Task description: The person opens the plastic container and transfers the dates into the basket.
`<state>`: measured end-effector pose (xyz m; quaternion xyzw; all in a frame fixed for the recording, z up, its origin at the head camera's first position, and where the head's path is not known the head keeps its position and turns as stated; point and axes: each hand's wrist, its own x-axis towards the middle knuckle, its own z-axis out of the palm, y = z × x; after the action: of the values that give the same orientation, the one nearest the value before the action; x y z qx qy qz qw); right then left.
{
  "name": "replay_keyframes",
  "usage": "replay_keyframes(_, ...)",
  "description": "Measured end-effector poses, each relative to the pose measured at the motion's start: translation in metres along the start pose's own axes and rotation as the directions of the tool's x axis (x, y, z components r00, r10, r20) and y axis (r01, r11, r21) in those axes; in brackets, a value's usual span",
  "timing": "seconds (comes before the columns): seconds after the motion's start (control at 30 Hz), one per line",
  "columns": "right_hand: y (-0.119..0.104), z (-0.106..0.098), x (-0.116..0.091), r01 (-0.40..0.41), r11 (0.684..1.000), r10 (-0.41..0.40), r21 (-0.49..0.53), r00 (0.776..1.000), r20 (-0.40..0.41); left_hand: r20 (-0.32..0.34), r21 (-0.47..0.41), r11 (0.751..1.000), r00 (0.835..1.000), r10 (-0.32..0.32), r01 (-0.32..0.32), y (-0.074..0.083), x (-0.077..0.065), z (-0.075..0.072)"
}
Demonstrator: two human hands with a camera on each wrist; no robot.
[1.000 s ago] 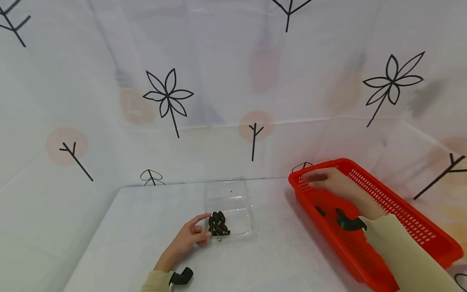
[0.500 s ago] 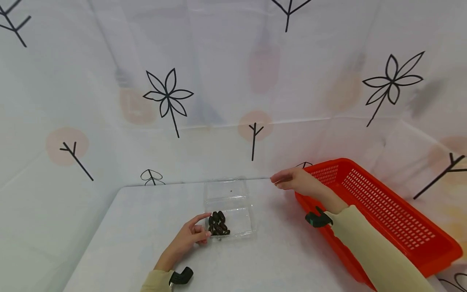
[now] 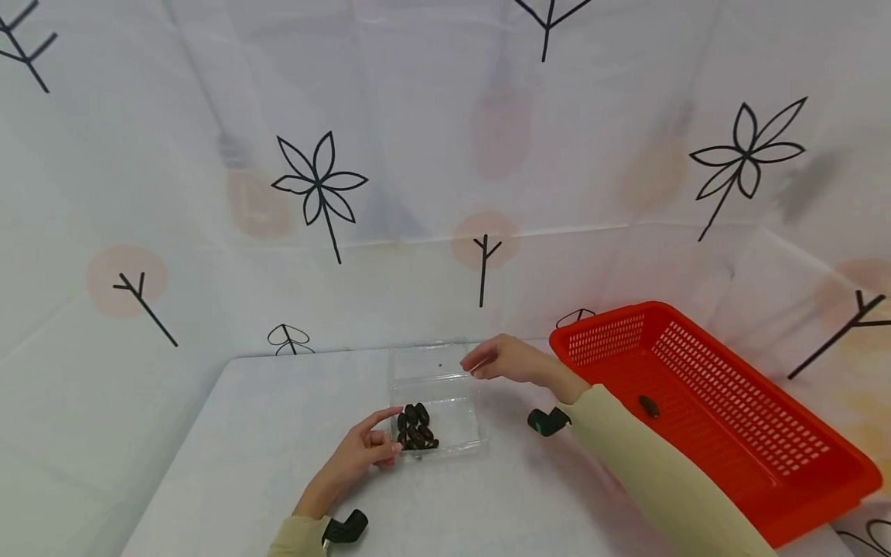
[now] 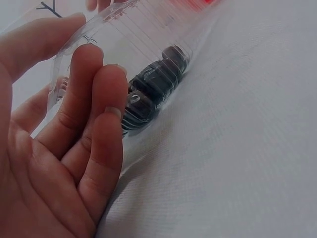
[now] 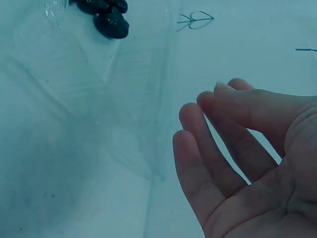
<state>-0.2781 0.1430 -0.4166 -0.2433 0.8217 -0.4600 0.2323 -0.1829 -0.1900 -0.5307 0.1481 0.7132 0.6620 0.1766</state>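
1. Your right hand (image 3: 513, 359), empty, fingers loosely bent, has moved from red basket (image 3: 724, 441) (right) to beside clear box (image 3: 455, 425) (lower centre).
2. Left hand (image 3: 363, 449) pinches box's left edge.
3. Dark pieces (image 3: 422, 414) in box, likely within right-hand reach.

The left forearm (image 3: 313, 499) slants up from below, the left grip (image 3: 367, 445) with thumb (image 3: 387, 449) and forefinger (image 3: 379, 417) spread apart, the other fingers (image 4: 106, 136) curled toward the palm (image 4: 42, 193). The right arm (image 3: 647, 456) reaches in diagonally, right grip (image 3: 515, 360) palm-down, fingers loosely bent; whether its thumb touches them is hard to tell.
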Motion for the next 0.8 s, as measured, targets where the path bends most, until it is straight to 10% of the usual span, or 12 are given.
replay_keyframes(0.8,-0.009,0.064,0.057,0.071,0.973,0.017,-0.219,0.927,0.375,0.025,-0.029,1.0,1.0,0.008,-0.008,-0.003,0.001,-0.002)
